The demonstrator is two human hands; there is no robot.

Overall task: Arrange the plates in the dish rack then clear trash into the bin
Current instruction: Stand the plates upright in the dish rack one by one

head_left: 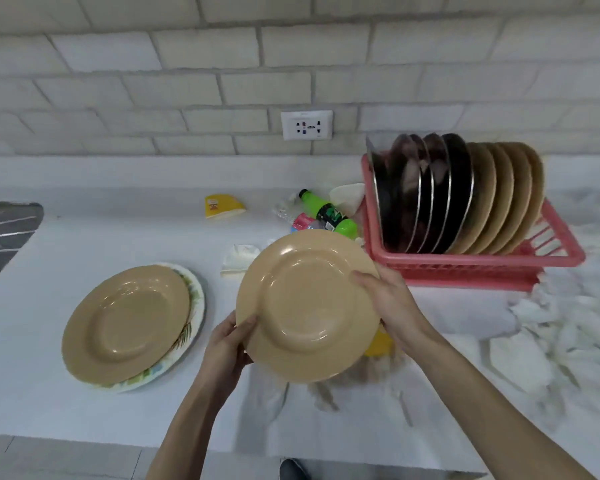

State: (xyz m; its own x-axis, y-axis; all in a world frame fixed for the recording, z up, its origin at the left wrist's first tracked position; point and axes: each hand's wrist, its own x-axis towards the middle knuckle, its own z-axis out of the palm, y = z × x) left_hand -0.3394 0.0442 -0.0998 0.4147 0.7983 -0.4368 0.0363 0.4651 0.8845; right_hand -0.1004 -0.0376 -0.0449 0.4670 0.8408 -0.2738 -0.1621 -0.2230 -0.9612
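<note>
**A:** Head view. Which step are we on?

**B:** Racking plates, so the first half of the task. The left hand [227, 344] and right hand [388, 299] both grip one tan plate [305, 306] by opposite rims. The left thumb hooks over the lower-left edge and the right fingers curl over the right edge. The plate is off the counter [84, 237], face up toward the camera, near the dish rack [482, 268] on its left front side.

**A:** Rack status?

**B:** All plates stand on edge, with dark plates [423, 195] on the left and a tan row [499, 195] on the right. I can't tell which slots are free (the rack is blurred).

**A:** What remains?

**B:** A second tan plate [125, 323] lies flat on a patterned plate [196, 296], well apart from the rack. My estimate is two more plates after this one. The trash looks untouched:
- green bottle [329, 214]
- yellow wrapper [222, 206]
- crumpled tissue [239, 259]

The bin is not in view.

**A:** Next move?

**B:** My read is to tip the plate on edge, carry it right, and lower it into a slot parallel to the tan row. The rim has to line up with the slot. One hand probably has to let go at the rack wall. The main risk is clipping the bottle, which lies just beside the rack's left wall.
</note>
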